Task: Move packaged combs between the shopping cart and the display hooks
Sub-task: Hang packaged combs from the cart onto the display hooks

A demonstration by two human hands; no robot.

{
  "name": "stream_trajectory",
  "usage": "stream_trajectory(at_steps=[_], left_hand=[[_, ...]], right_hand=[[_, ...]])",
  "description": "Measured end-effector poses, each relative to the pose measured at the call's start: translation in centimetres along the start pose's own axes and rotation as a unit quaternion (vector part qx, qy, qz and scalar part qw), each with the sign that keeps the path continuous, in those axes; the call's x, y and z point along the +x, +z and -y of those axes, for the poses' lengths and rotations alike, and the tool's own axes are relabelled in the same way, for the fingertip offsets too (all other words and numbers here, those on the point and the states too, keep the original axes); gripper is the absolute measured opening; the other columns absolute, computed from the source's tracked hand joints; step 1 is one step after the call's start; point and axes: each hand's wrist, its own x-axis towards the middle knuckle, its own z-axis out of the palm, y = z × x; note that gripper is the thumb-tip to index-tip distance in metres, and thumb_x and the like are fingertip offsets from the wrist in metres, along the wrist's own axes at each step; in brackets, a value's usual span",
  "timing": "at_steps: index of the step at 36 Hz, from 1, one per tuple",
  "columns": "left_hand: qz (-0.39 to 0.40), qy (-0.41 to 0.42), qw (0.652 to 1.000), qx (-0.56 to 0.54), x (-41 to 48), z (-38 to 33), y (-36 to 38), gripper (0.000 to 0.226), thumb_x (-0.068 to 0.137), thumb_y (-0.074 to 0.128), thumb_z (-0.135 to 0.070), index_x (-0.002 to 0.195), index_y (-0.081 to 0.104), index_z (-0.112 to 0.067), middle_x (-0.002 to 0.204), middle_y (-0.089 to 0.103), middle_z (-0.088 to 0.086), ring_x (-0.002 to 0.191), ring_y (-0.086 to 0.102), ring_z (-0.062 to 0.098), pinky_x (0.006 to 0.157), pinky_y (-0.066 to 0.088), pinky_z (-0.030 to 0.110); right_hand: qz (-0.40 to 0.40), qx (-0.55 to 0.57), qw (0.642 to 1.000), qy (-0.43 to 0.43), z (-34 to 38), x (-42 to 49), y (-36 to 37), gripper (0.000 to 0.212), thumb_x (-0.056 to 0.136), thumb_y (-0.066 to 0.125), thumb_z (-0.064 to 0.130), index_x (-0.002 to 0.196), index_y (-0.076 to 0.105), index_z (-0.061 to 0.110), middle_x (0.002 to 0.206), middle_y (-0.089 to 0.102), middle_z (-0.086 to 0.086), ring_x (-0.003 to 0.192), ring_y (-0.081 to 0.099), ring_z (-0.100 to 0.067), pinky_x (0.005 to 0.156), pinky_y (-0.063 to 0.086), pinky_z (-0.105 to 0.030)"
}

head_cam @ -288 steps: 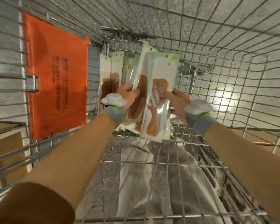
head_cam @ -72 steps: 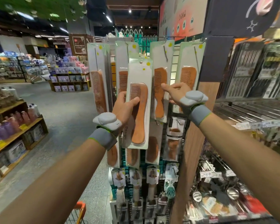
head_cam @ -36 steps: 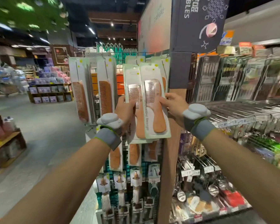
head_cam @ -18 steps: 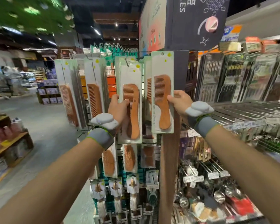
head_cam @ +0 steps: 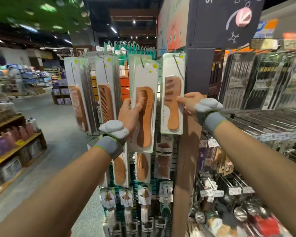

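Note:
Two packaged wooden combs with handles are held up at the display rack. My left hand (head_cam: 129, 115) grips the left edge of one packaged comb (head_cam: 144, 106), thumb across its front. My right hand (head_cam: 189, 104) pinches the right edge of the other packaged comb (head_cam: 172, 94), whose top sits at a metal display hook (head_cam: 175, 55). More packaged combs (head_cam: 106, 93) hang on hooks to the left, and smaller ones (head_cam: 142, 166) hang below. The shopping cart is out of view.
A wooden post (head_cam: 184, 168) stands right behind the rack. Wire shelves of kitchen utensils (head_cam: 263, 86) fill the right side. Brushes (head_cam: 126, 202) hang low on the rack. An aisle floor (head_cam: 55, 130) and wooden shelving with bottles (head_cam: 12, 139) lie to the left.
Both hands have lifted their packaged combs a little higher against the rack. The right one's top now reaches the hook at the upper right, and the two packages have drifted apart.

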Motion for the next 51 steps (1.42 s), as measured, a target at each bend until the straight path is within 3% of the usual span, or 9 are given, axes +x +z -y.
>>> stream_trajectory(at_steps=[7, 13, 16, 20, 26, 31, 36, 43, 51], left_hand=[[0.013, 0.007, 1.000, 0.006, -0.1, 0.0, -0.3, 0.022, 0.100, 0.046, -0.018, 0.120, 0.047, -0.011, 0.108, 0.059, 0.003, 0.087, 0.057, 0.011, 0.066, 0.042, 0.012], [0.014, 0.011, 1.000, 0.012, -0.1, -0.2, -0.6, 0.019, 0.100, 0.046, -0.017, 0.118, 0.047, -0.013, 0.102, 0.058, -0.001, 0.080, 0.056, 0.003, 0.058, 0.042, 0.004], [0.025, 0.007, 1.000, 0.001, -0.2, -0.1, -0.8, 0.020, 0.099, 0.048, -0.017, 0.118, 0.047, -0.013, 0.104, 0.059, 0.000, 0.079, 0.055, 0.001, 0.062, 0.043, 0.009], [0.030, -0.003, 0.999, -0.027, -0.7, 0.0, -0.7, 0.015, 0.098, 0.051, -0.018, 0.112, 0.048, -0.017, 0.102, 0.060, -0.002, 0.080, 0.055, 0.000, 0.066, 0.042, 0.013], [0.036, -0.002, 0.996, -0.085, -1.7, -0.5, -0.1, 0.021, 0.093, 0.058, -0.009, 0.110, 0.047, -0.016, 0.086, 0.058, -0.012, 0.077, 0.056, 0.001, 0.057, 0.045, 0.002], [0.046, 0.003, 0.996, -0.081, -2.5, -0.6, -0.1, 0.026, 0.091, 0.064, -0.015, 0.111, 0.047, -0.015, 0.087, 0.059, -0.013, 0.077, 0.056, -0.003, 0.058, 0.044, 0.001], [0.045, -0.019, 0.996, -0.071, -2.1, -0.4, -0.3, 0.016, 0.094, 0.056, -0.017, 0.109, 0.050, -0.015, 0.090, 0.061, -0.008, 0.081, 0.058, 0.006, 0.070, 0.044, 0.022], [0.034, -0.043, 0.998, -0.017, -1.5, -0.7, -0.1, 0.026, 0.094, 0.053, -0.017, 0.120, 0.052, -0.015, 0.114, 0.064, 0.004, 0.104, 0.061, 0.025, 0.098, 0.047, 0.041], [0.032, -0.032, 0.999, 0.009, -1.1, -1.1, 0.5, 0.025, 0.093, 0.053, -0.015, 0.117, 0.052, -0.011, 0.109, 0.064, 0.003, 0.101, 0.060, 0.024, 0.093, 0.048, 0.038]], right_hand=[[0.038, 0.005, 0.998, 0.040, -0.5, 0.6, 0.8, 0.032, 0.090, 0.062, 0.026, 0.063, 0.051, 0.014, 0.071, 0.056, -0.008, 0.076, 0.056, -0.025, 0.076, 0.053, -0.036], [0.026, -0.101, 0.994, 0.038, -2.2, 1.1, 0.3, 0.041, 0.086, 0.054, 0.054, 0.066, 0.059, 0.019, 0.055, 0.055, 0.003, 0.058, 0.050, -0.021, 0.064, 0.048, -0.036], [0.018, -0.050, 0.998, 0.036, -2.1, -0.2, 0.6, 0.025, 0.084, 0.063, 0.044, 0.069, 0.053, 0.026, 0.079, 0.058, 0.001, 0.078, 0.057, -0.021, 0.085, 0.054, -0.041], [0.052, 0.093, 0.993, 0.056, -0.3, -4.2, 1.8, 0.023, 0.091, 0.061, 0.029, 0.076, 0.055, 0.013, 0.068, 0.050, -0.004, 0.056, 0.047, -0.015, 0.047, 0.044, -0.022], [0.117, 0.064, 0.991, 0.001, 0.8, -8.0, 2.8, 0.031, 0.084, 0.066, 0.039, 0.091, 0.065, 0.008, 0.085, 0.062, -0.015, 0.072, 0.059, -0.021, 0.062, 0.056, -0.029], [0.086, 0.032, 0.995, -0.035, 1.0, -9.3, 2.4, 0.023, 0.089, 0.062, 0.028, 0.087, 0.059, 0.006, 0.078, 0.055, -0.015, 0.062, 0.053, -0.020, 0.053, 0.052, -0.027], [0.045, 0.023, 0.998, -0.036, 1.2, -9.7, 0.6, 0.018, 0.094, 0.055, 0.023, 0.094, 0.055, 0.005, 0.069, 0.050, -0.010, 0.053, 0.046, -0.015, 0.039, 0.045, -0.018], [0.016, 0.019, 0.999, -0.032, 0.8, -9.0, -1.6, 0.024, 0.095, 0.054, 0.029, 0.112, 0.053, 0.013, 0.094, 0.061, -0.001, 0.077, 0.060, -0.013, 0.056, 0.053, -0.025], [0.005, 0.020, 0.999, -0.039, 2.0, -7.5, -2.1, 0.022, 0.095, 0.054, 0.028, 0.111, 0.055, 0.012, 0.093, 0.061, -0.001, 0.077, 0.061, -0.014, 0.062, 0.057, -0.029]])
